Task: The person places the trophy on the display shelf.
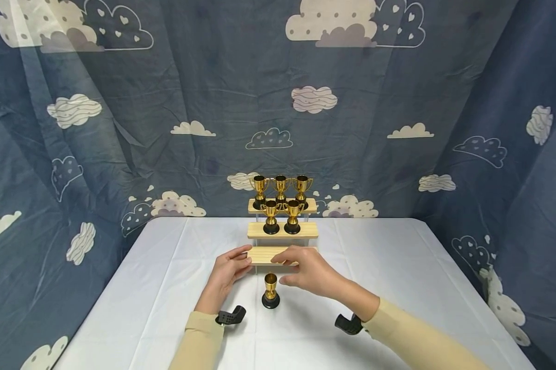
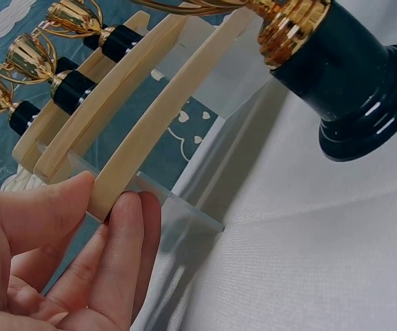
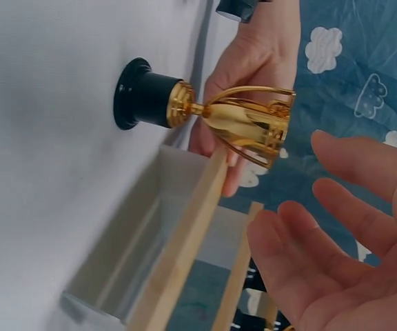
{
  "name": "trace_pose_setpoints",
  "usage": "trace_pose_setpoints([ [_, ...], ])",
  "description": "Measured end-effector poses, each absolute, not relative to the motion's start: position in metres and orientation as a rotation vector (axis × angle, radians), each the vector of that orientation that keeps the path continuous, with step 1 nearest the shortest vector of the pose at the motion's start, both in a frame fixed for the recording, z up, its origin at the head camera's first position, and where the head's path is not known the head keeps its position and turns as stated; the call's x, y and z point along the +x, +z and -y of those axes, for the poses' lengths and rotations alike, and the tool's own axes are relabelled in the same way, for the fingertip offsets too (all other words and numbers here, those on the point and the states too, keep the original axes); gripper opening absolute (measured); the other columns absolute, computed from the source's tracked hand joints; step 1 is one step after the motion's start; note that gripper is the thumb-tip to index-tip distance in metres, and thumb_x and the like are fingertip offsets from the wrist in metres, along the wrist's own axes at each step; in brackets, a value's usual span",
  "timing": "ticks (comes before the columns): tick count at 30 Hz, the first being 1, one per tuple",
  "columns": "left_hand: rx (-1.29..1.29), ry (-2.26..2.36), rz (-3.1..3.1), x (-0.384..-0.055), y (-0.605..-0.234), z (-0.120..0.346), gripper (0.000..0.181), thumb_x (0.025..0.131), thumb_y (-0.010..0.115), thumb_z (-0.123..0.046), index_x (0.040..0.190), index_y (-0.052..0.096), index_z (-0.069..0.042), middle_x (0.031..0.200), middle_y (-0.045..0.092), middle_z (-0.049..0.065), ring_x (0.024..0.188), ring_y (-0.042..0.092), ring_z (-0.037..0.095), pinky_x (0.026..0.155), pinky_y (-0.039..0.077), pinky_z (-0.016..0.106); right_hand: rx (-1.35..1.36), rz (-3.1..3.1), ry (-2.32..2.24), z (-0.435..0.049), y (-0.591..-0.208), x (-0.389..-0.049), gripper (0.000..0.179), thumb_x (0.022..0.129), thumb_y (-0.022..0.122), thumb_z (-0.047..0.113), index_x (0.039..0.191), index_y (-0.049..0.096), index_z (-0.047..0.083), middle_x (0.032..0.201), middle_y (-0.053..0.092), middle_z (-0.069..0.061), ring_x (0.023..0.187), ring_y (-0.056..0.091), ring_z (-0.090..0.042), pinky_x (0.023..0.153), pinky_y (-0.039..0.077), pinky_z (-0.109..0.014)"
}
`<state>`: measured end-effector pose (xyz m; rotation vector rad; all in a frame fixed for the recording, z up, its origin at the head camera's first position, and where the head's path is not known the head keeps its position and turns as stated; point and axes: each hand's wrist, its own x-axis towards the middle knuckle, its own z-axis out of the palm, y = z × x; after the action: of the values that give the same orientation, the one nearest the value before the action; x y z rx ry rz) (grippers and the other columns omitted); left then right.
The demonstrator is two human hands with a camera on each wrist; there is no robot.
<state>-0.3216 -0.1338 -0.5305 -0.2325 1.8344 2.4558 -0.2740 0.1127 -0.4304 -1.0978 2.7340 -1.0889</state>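
Observation:
A small gold trophy cup with a black base stands upright on the white table, in front of a three-step wooden display stand. My left hand pinches the left end of the lowest plank between thumb and fingers. Over the right part of that plank hovers my right hand, its thumb close to the trophy's right side. The right wrist view shows these fingers relaxed and apart from the cup, holding nothing. Part of the lowest plank is hidden behind the right hand in the head view.
Two trophies stand on the middle step and three on the top one. Clear side panels support the planks. Behind the white table hangs a blue cloud-patterned curtain.

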Motion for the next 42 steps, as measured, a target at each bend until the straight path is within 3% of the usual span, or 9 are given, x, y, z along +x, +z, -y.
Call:
trace_pose_setpoints([
  [6, -0.219, 2.45, -1.823, -0.321, -0.531, 0.135, 0.046, 0.088, 0.07, 0.01, 0.133, 0.064, 0.0, 0.11, 0.066, 0.015, 0.089, 0.07, 0.018, 0.086, 0.06, 0.033, -1.106, -2.67, -1.122, -0.112, -0.438, -0.279, 0.041, 0.082, 0.084, 0.012, 0.121, 0.072, 0.017, 0.113, 0.067, 0.007, 0.101, 0.066, -0.021, 0.088, 0.059, -0.043],
  [13, -0.216, 2.462, -1.8, -0.323, -0.531, 0.135, 0.047, 0.087, 0.068, 0.011, 0.133, 0.063, 0.001, 0.111, 0.065, 0.016, 0.09, 0.069, 0.018, 0.087, 0.06, 0.033, -1.035, -2.535, -1.185, -0.108, -0.444, -0.284, 0.042, 0.083, 0.083, 0.008, 0.122, 0.072, 0.016, 0.118, 0.067, -0.002, 0.106, 0.064, -0.02, 0.088, 0.06, -0.034],
  [21, -0.212, 2.463, -1.811, -0.322, -0.531, 0.134, 0.045, 0.087, 0.071, 0.009, 0.131, 0.066, -0.001, 0.11, 0.066, 0.016, 0.09, 0.07, 0.019, 0.084, 0.061, 0.031, -1.092, -2.482, -1.125, -0.106, -0.448, -0.288, 0.041, 0.086, 0.08, 0.011, 0.125, 0.071, 0.019, 0.123, 0.067, -0.001, 0.112, 0.064, -0.029, 0.088, 0.06, -0.035],
  [31, -0.21, 2.47, -1.806, -0.322, -0.532, 0.134, 0.045, 0.086, 0.07, 0.011, 0.13, 0.066, 0.0, 0.108, 0.067, 0.015, 0.089, 0.07, 0.019, 0.083, 0.061, 0.031, -1.055, -2.492, -1.156, -0.104, -0.456, -0.287, 0.035, 0.084, 0.084, 0.015, 0.117, 0.074, 0.022, 0.106, 0.068, 0.01, 0.103, 0.066, -0.021, 0.081, 0.059, -0.021],
  [38, -0.219, 2.46, -1.829, -0.322, -0.532, 0.134, 0.044, 0.086, 0.07, 0.011, 0.129, 0.068, -0.001, 0.108, 0.067, 0.015, 0.089, 0.07, 0.019, 0.083, 0.061, 0.032, -1.098, -2.506, -1.135, -0.105, -0.457, -0.285, 0.031, 0.082, 0.086, 0.022, 0.112, 0.077, 0.022, 0.099, 0.067, 0.009, 0.1, 0.066, -0.024, 0.082, 0.062, -0.033],
  [42, -0.207, 2.452, -1.836, -0.322, -0.532, 0.134, 0.045, 0.087, 0.07, 0.01, 0.13, 0.067, -0.001, 0.11, 0.067, 0.016, 0.09, 0.07, 0.019, 0.083, 0.061, 0.032, -1.134, -2.5, -1.139, -0.105, -0.461, -0.284, 0.032, 0.082, 0.086, 0.023, 0.112, 0.077, 0.022, 0.097, 0.067, 0.007, 0.098, 0.066, -0.025, 0.08, 0.062, -0.032],
])
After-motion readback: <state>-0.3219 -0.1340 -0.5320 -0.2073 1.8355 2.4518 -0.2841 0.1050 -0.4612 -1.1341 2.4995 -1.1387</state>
